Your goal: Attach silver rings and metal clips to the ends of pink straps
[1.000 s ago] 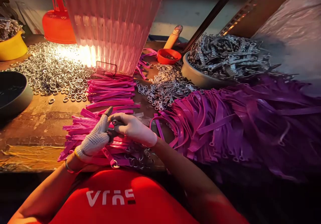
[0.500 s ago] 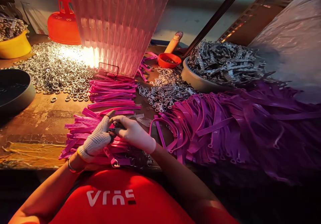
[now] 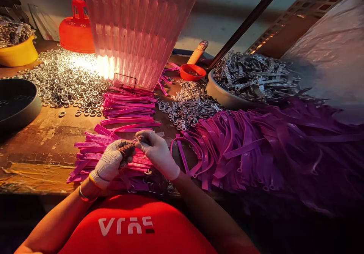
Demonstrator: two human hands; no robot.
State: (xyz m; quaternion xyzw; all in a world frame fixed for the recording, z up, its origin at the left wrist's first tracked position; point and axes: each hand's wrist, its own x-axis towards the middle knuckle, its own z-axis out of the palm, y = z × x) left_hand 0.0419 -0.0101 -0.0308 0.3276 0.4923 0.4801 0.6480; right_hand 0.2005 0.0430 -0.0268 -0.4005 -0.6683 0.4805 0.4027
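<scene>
Both hands meet over a pile of pink-purple straps (image 3: 93, 151) at the table's front. My left hand (image 3: 112, 159) wears a white dotted glove with dark, worn fingertips; its fingers are curled closed, and what they grip is hidden. Close by its fingertips, my right hand (image 3: 159, 153), in a plain white glove, is closed in a pinch on something too small to make out. Below the hands a metal ring (image 3: 148, 171) shows at a strap end. More straps (image 3: 129, 104) lie in a stack just beyond.
Loose metal rings (image 3: 68, 79) are heaped under a red lamp (image 3: 76, 33). A dark round tray (image 3: 34, 108) is at left. On the right are small metal clasps (image 3: 189, 108), a tub (image 3: 214, 89) of metal parts and a large purple strap heap (image 3: 227, 147). A ribbed clear panel (image 3: 139, 30) stands behind.
My left hand has turned, its fingers now curled towards my right hand. My right hand has risen slightly into a pinch. The ringed strap end below the left hand has shifted.
</scene>
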